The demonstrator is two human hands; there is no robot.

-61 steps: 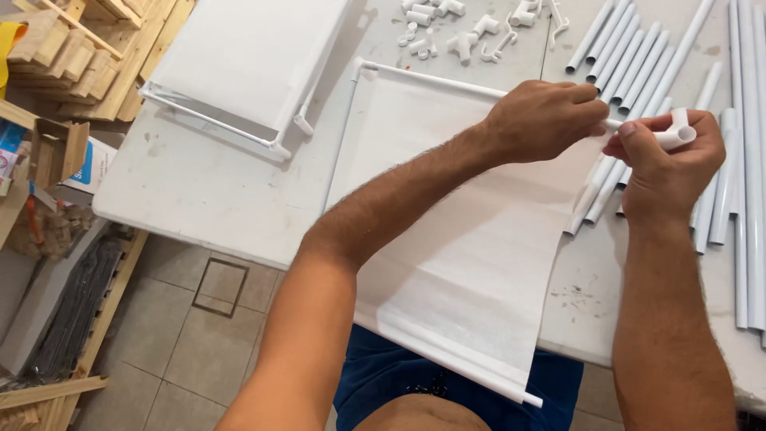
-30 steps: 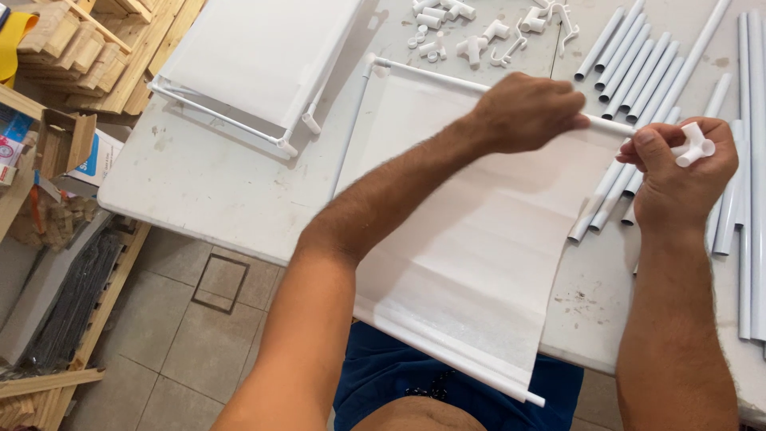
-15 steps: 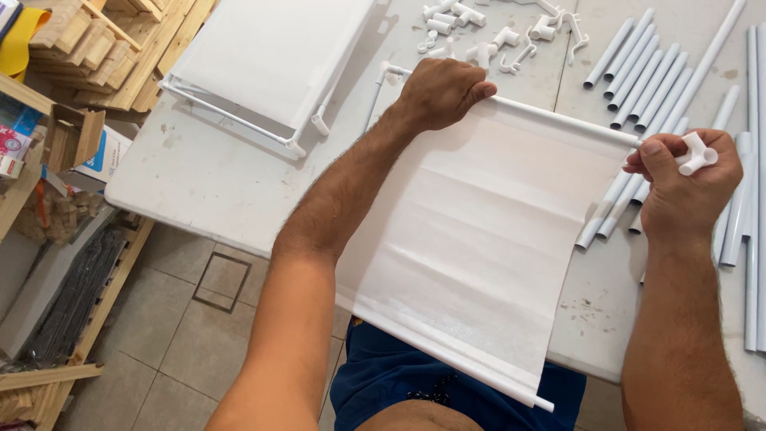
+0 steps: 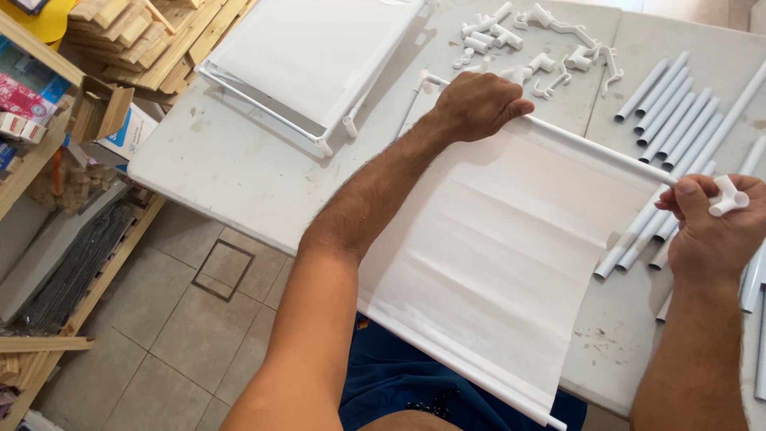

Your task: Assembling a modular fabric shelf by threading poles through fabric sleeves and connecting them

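A white fabric sheet [image 4: 495, 255] lies across the white table [image 4: 231, 175], with a white tube [image 4: 594, 150] through its far hem and another along its near edge. My left hand [image 4: 477, 104] grips the far tube near its left end. My right hand [image 4: 714, 227] pinches a small white plastic corner connector [image 4: 728, 196] right at the tube's right end.
A finished white fabric frame [image 4: 307, 60] rests at the back left of the table. Several loose white connectors [image 4: 527, 40] lie at the back. A row of white tubes [image 4: 678, 104] lies at the right. Wooden slats and boxes sit on shelves at the left.
My left hand has slid leftward along the far tube, from beside my right hand to the tube's left end. My right hand stays at the right end with the connector.
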